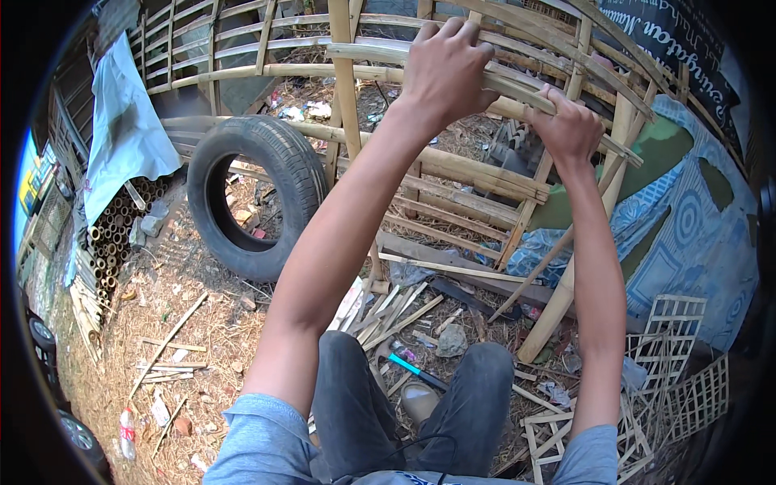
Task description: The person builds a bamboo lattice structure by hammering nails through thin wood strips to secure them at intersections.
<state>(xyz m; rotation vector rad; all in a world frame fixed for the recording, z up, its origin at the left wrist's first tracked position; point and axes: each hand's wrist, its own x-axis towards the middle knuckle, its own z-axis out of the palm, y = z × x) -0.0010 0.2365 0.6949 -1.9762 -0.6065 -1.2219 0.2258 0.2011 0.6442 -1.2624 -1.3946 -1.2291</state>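
The curved bamboo slat (pixel 517 85) runs along the upper edge of a bamboo frame (pixel 453 174), at arm's length in front of the person and above the littered ground. The left hand (pixel 446 69) is closed over the slat from above, fingers curled across it; the right hand (pixel 571 125) is clenched around the same slat further along, beside an upright pole (pixel 594 198). The step in hand appears to be bending or seating this slat against the frame; the next move would likely call for steady downward pressure from both hands while the curve is kept aligned with the uprights. A tyre (pixel 255 194) leans against the frame at left. Any fastening at the joint is hidden under the hands, and the frame's top is cut off.
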